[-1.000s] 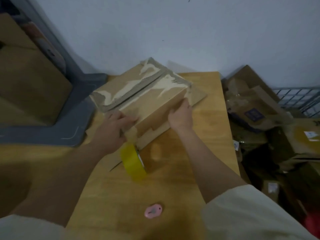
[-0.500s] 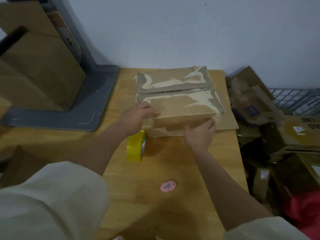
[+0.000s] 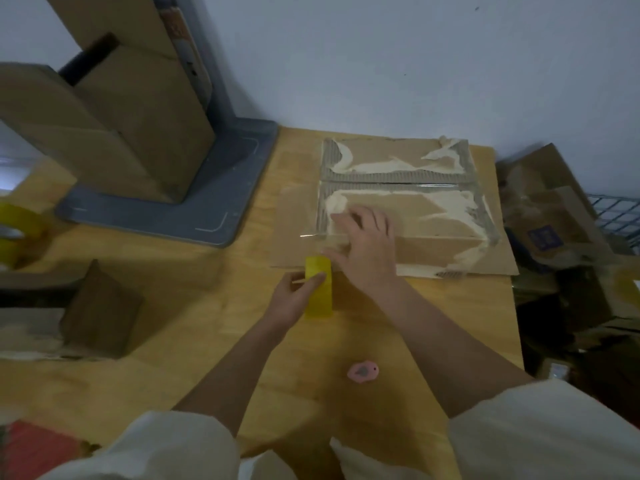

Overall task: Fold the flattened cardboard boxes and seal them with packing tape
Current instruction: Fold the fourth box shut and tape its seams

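Observation:
A folded cardboard box [image 3: 426, 216] with torn, pale patches on its top flaps stands on the wooden table [image 3: 214, 341] near the far right corner, on a flat cardboard sheet [image 3: 291, 230]. My left hand [image 3: 294, 299] grips a yellow roll of packing tape [image 3: 319, 292] just in front of the box's near left corner. A clear strip of tape runs from the roll up onto the box. My right hand [image 3: 367, 251] lies flat with fingers spread on the box's near left edge, pressing that strip down.
A pink cutter [image 3: 362, 371] lies on the table near me. A grey stand base [image 3: 194, 202] with tall cardboard [image 3: 114, 123] sits far left. A small brown box [image 3: 100, 313] and another yellow tape roll [image 3: 17, 230] are at the left. Piled boxes [image 3: 561, 237] crowd the floor right.
My left hand has left the box and taken the yellow roll. My right hand moved from the box's near right to its near left edge, onto the tape.

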